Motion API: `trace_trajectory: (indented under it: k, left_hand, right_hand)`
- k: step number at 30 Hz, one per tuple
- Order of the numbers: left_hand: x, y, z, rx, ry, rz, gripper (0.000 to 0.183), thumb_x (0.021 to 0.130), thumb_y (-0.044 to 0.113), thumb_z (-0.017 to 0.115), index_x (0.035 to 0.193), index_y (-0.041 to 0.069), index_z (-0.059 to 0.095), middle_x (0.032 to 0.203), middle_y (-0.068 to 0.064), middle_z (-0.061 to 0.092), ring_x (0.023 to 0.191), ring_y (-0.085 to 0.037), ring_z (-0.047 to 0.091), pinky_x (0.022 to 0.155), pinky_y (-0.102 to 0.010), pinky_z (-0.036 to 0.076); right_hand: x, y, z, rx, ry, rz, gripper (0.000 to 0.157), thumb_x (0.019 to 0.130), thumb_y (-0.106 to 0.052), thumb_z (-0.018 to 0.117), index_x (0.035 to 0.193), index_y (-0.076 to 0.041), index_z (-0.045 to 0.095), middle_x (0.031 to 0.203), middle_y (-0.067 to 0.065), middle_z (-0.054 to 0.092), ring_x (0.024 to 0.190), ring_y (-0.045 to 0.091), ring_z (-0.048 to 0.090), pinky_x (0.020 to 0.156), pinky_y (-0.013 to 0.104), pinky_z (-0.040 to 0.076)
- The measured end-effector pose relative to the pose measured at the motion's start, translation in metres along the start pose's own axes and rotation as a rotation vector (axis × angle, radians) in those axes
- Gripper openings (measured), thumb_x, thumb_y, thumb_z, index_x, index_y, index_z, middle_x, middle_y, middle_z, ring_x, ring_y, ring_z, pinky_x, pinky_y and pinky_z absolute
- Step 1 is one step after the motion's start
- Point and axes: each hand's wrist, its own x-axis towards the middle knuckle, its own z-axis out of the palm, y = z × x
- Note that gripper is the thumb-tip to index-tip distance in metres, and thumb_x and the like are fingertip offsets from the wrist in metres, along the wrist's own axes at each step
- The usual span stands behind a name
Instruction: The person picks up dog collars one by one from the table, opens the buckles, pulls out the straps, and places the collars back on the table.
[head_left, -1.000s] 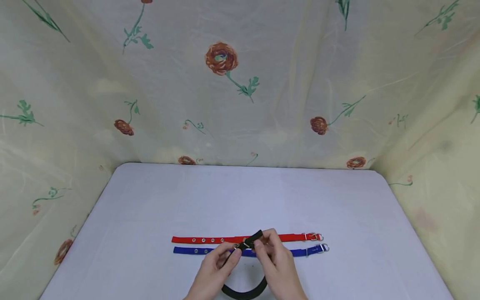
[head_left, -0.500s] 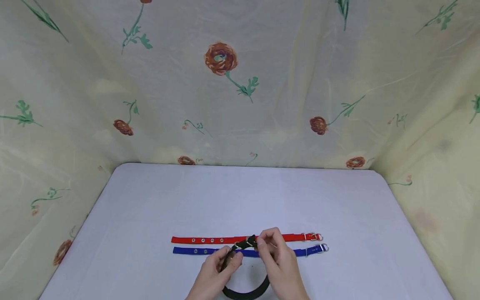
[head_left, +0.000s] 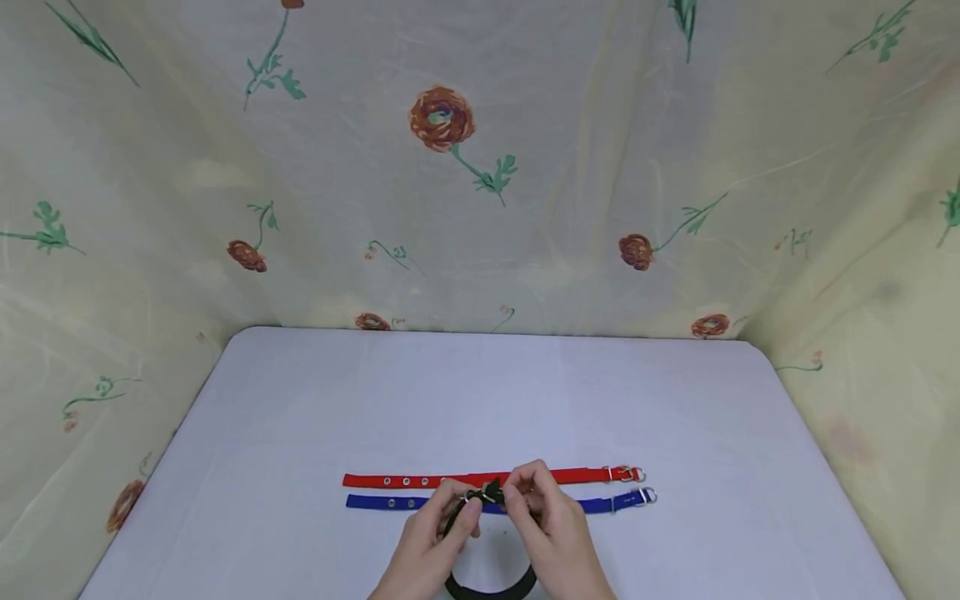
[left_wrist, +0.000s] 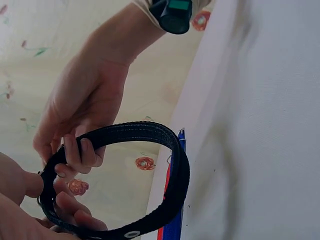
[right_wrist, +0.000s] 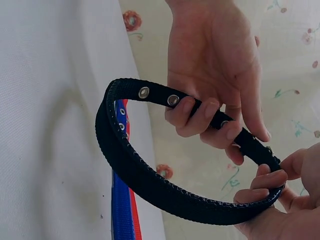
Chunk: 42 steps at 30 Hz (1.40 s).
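A black collar (head_left: 491, 593) with metal eyelets is bent into a loop above the table. My left hand (head_left: 429, 537) pinches it at the loop's upper left, beside the metal buckle (head_left: 472, 495). On the other side of the buckle, my right hand (head_left: 553, 533) pinches the strap near its end between thumb and fingers. In the right wrist view, the left hand's fingers (right_wrist: 192, 117) curl over the eyelet part of the black collar (right_wrist: 165, 190). Behind the hands, a red collar (head_left: 585, 476) and a blue collar (head_left: 375, 502) lie flat and parallel, partly hidden.
The white table (head_left: 300, 400) extends behind and beside the collars. A flowered cloth (head_left: 525, 250) hangs around its back and sides. Metal rings and buckles on the red and blue collars are at their right ends.
The strap end stood out to the upper right, then dropped lower beside the buckle. My right hand shifted slightly right, then back left against it. My left hand stayed nearly in place.
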Motion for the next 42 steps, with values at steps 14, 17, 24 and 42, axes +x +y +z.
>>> trace_trajectory:
  k: [14,17,24,42]
  left_hand:
    - [0.0017,0.0007,0.0002,0.045,0.084,-0.063,0.050,0.105,0.058,0.062,0.102,0.008,0.056,0.079,0.001,0.042,0.081,-0.016,0.048,0.067,-0.029,0.039]
    - [0.0034,-0.0008,-0.0008,0.049,0.103,-0.072,0.051,0.105,0.058,0.063,0.094,0.009,0.054,0.076,0.002,0.041,0.079,-0.017,0.048,0.067,-0.030,0.039]
    - [0.0048,-0.0027,-0.0017,0.067,0.098,-0.097,0.053,0.105,0.060,0.061,0.084,0.013,0.048,0.076,0.003,0.039,0.077,-0.015,0.044,0.064,-0.029,0.034]
    - [-0.0017,-0.0036,0.0017,0.148,0.040,0.057,0.037,0.111,0.049,0.055,0.117,0.013,0.058,0.086,0.000,0.062,0.076,-0.008,0.053,0.066,-0.024,0.040]
  right_hand:
    - [0.0001,-0.0004,-0.0007,0.007,-0.007,0.015,0.011,0.112,-0.022,0.060,0.115,-0.012,0.060,0.087,0.006,0.064,0.070,0.013,0.058,0.064,0.022,0.044]
    - [-0.0011,-0.0014,-0.0011,0.026,0.012,0.008,0.012,0.112,-0.025,0.061,0.115,-0.013,0.060,0.088,0.008,0.064,0.070,0.012,0.057,0.064,0.022,0.044]
    - [-0.0021,-0.0032,-0.0018,0.037,0.022,0.005,0.015,0.112,-0.027,0.061,0.115,-0.012,0.059,0.092,0.006,0.065,0.070,0.008,0.058,0.065,0.022,0.045]
    - [-0.0011,0.0010,-0.0004,0.021,-0.020,0.014,0.005,0.110,-0.019,0.063,0.111,-0.014,0.062,0.080,0.004,0.061,0.064,0.007,0.054,0.060,0.021,0.041]
